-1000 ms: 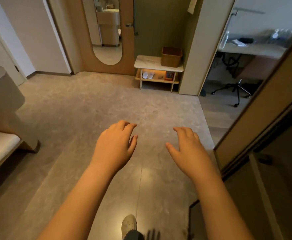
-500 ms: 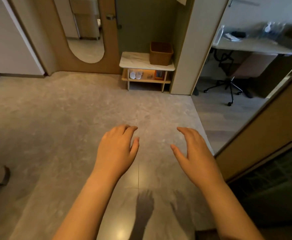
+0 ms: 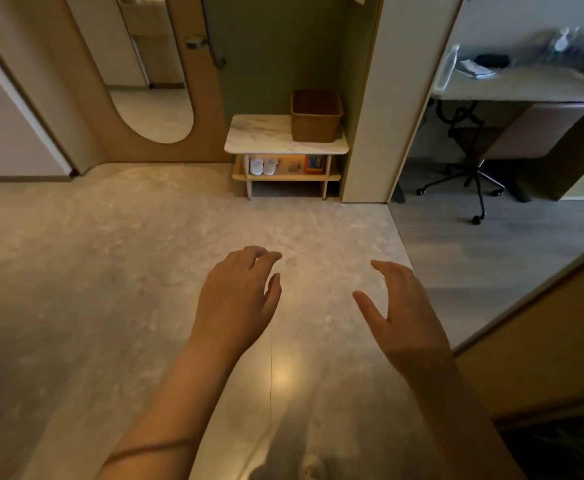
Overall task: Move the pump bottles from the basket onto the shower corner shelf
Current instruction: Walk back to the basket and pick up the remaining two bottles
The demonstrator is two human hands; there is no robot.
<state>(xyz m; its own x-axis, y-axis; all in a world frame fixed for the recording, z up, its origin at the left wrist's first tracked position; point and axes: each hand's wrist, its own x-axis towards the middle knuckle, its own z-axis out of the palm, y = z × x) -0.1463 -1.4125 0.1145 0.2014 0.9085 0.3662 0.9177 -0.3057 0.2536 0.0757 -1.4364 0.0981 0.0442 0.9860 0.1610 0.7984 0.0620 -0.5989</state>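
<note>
1. Both bare arms reach forward over the grey floor [image 3: 117, 271], palms down, neither hand touching anything
2. The left hand [image 3: 236, 299] hangs loose with its fingers [image 3: 266, 255] gently curled and slightly spread, holding nothing
3. The right hand [image 3: 403, 313] sits level with it and a little apart, thumb stuck out toward the left hand, fingers [image 3: 392, 268] relaxed and open, also empty
4. The brown basket [image 3: 315, 116] stands well ahead of both hands, against the far green wall, on the right end of a small marble-topped side table [image 3: 259, 133]; a wide stretch of bare floor lies between it and the fingertips
5. From here the basket's inside looks dark, and I cannot tell whether any pump bottles are in it; no bottle shows anywhere else either
6. Under the tabletop, a lower shelf holds a pair of white slippers [image 3: 263, 166] and a small orange box [image 3: 315, 163]
7. To the left of the table is a wooden door with a tall oval mirror [image 3: 152, 71]
8. Off to the right, past a pale pillar, a desk [image 3: 525, 88] with blurred items on it stands above a wheeled office chair [image 3: 470, 174]
9. A brown door edge [image 3: 543, 323] cuts across the right side, close beside the right forearm
</note>
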